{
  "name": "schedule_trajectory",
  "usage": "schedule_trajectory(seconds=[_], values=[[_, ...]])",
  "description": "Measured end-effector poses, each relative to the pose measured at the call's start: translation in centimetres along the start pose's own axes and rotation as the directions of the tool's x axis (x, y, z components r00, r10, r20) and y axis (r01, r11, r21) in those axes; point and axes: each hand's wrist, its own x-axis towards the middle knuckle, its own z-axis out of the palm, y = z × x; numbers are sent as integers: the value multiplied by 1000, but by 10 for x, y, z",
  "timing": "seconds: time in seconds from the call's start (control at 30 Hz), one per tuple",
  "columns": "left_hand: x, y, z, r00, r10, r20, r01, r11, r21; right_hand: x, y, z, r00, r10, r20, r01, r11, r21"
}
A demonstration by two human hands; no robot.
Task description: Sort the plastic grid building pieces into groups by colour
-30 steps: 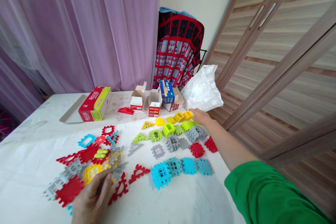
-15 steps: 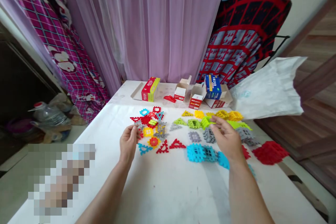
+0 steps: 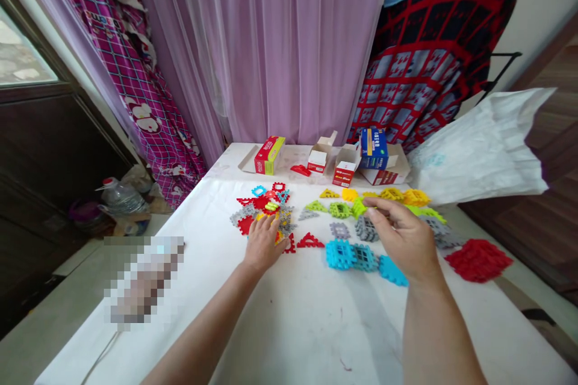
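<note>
My left hand (image 3: 264, 242) lies over a mixed pile of notched plastic building pieces, fingers stretched out and touching it. Around those fingers I see red pieces (image 3: 245, 226), grey pieces (image 3: 287, 216) and a light-blue square piece (image 3: 259, 190); the hand hides some of the pile. My right hand (image 3: 404, 240) is closed, thumb and forefinger pinching the edge of lime-green building pieces (image 3: 359, 208). Beside them sits a stack of green square pieces (image 3: 340, 210). Grey stacked pieces (image 3: 365, 229) are just below, and blue stacked pieces (image 3: 341, 254) lie nearer me.
Along the back stand a red-green box (image 3: 270, 155), small white-red boxes (image 3: 344, 173) and a blue box (image 3: 374, 149). A white bag (image 3: 478, 144) rests at the right rear. Red pieces (image 3: 478, 260) are heaped at the right edge. Red triangles (image 3: 310, 241) lie mid-table.
My left hand has moved right and onto the mixed pile, its fingers now spread over it. The right hand stays at the lime-green pieces. The view has shifted slightly.
</note>
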Motion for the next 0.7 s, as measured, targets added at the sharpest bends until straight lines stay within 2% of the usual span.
schedule_trajectory(seconds=[0.23, 0.43, 0.7], values=[[13, 10, -1, 995, -79, 57, 75, 995, 68, 1, -7, -5, 999, -38, 5, 38, 999, -7], [8, 13, -2, 995, -72, 69, 69, 997, 37, 1, -4, -4, 999, -47, 23, 47, 999, -20], [12, 4, -8, 982, -146, 120, 150, 988, -22, 1, 0, -12, 999, -27, 32, 28, 998, -49]])
